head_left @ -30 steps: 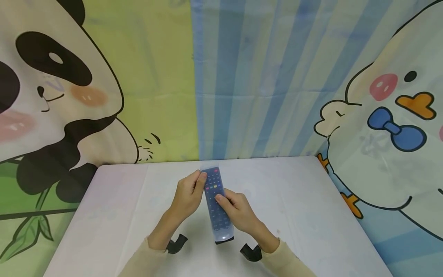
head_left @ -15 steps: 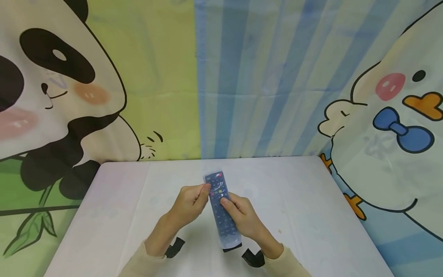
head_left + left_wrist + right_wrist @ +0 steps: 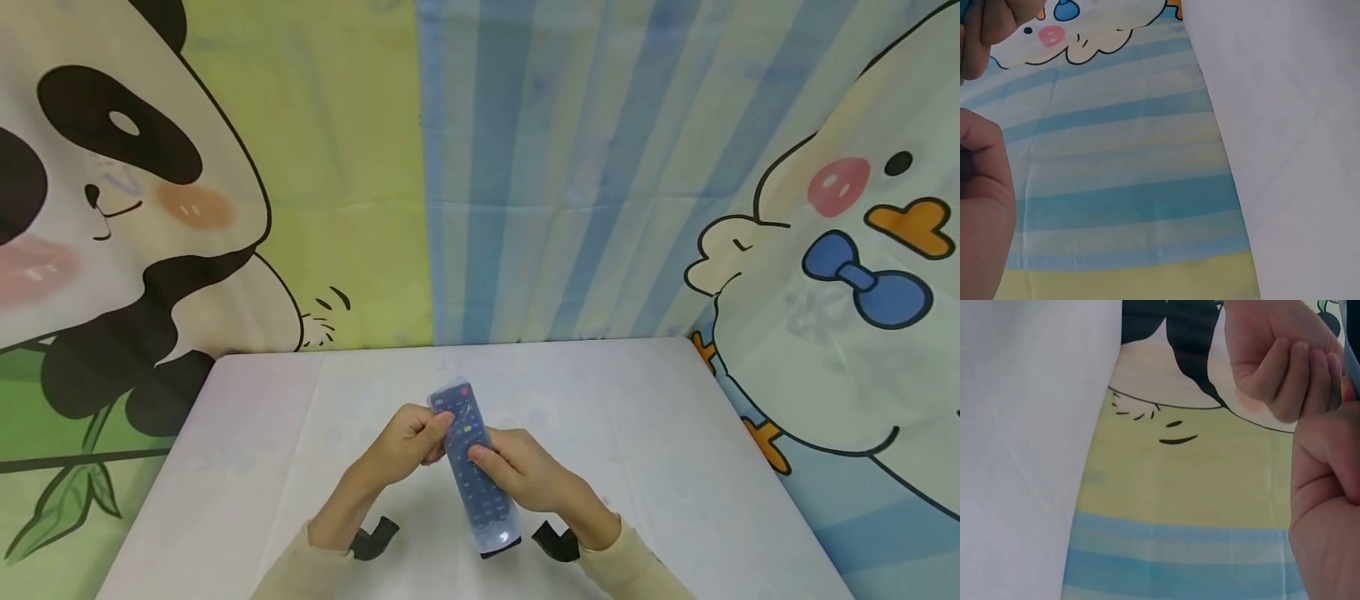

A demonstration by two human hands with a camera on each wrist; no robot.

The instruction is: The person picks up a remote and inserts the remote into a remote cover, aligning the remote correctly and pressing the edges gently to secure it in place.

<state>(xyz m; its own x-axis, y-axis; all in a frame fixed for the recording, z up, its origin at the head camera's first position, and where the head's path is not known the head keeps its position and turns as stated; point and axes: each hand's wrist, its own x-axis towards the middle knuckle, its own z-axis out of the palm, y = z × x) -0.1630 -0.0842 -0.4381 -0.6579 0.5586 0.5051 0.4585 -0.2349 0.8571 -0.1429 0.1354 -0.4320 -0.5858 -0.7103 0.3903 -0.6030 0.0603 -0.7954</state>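
Observation:
In the head view a dark remote control (image 3: 472,468) in a clear plastic sleeve is held above the white table (image 3: 660,467), its far end tilted up and away from me. My left hand (image 3: 411,440) pinches its upper left edge with curled fingers. My right hand (image 3: 517,477) grips its right side at mid length, thumb on the buttons. The left wrist view shows only my palm (image 3: 982,212) and the table (image 3: 1297,137). In the right wrist view the left hand's curled fingers (image 3: 1285,362) sit above my right hand (image 3: 1329,506).
Cartoon cloth hangs behind the table: a panda (image 3: 112,225) on the left, blue stripes (image 3: 555,167) in the middle, a duck (image 3: 840,275) on the right. Black wrist mounts (image 3: 373,537) (image 3: 557,542) show near my cuffs. The table's edges run left, right and far.
The remote has come closer to me and its far end has swung slightly left. My left hand slid down its edge and curled tighter; my right hand stayed at mid length.

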